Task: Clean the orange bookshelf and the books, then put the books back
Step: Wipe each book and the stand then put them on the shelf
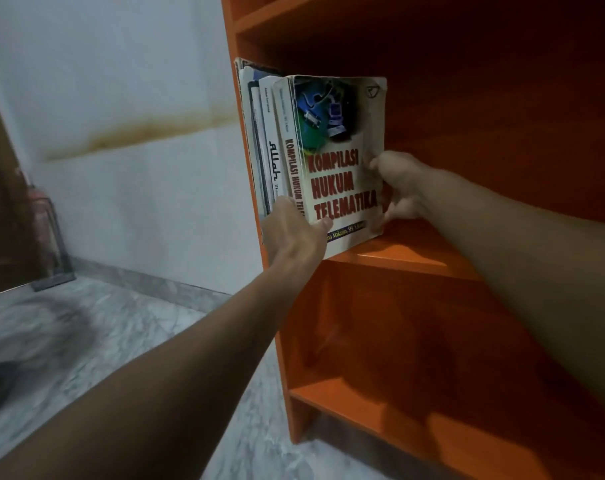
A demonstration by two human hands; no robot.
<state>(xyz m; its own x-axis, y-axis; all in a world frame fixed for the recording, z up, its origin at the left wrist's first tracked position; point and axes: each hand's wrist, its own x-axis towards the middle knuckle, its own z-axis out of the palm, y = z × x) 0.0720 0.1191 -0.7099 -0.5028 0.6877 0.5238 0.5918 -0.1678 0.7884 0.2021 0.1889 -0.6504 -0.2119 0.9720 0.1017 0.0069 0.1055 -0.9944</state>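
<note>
Books [335,174] at bookshelf [401,259] left edge, gripped by left hand [294,233], right hand [401,185]; room rightward.

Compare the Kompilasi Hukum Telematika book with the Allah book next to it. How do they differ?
The Kompilasi book is thicker and shows its spine and front cover; the Allah book shows only a thin spine. The Kompilasi book's lettering is red, the Allah book's black. The left hand and right hand hold the Kompilasi book. Both stand upright on one orange shelf.
</note>
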